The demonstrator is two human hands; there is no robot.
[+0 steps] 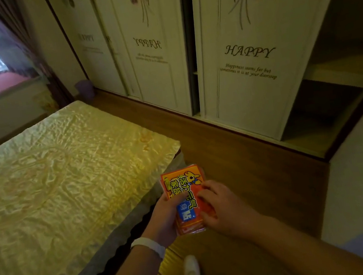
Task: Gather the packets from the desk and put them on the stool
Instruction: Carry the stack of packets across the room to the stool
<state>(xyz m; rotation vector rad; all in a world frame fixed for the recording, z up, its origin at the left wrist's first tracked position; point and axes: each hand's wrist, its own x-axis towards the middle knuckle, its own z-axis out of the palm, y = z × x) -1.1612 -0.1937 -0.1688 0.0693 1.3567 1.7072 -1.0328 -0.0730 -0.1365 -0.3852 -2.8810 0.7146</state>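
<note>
A stack of orange packets [184, 182] with yellow characters, a cartoon animal and a blue label is held in front of me over the wooden floor. My left hand [164, 216], with a white band on its wrist, grips the stack's left edge from below. My right hand [219, 205] holds the right edge, thumb resting on the top packet. Neither the desk nor the stool is in view.
A bed with a shiny yellow cover [52, 181] fills the left. White wardrobe doors [248, 67] printed "HAPPY" stand ahead, with an open section [334, 89] at right. A purple bin [84, 88] sits in the far corner. My white shoe [192, 273] is on the floor.
</note>
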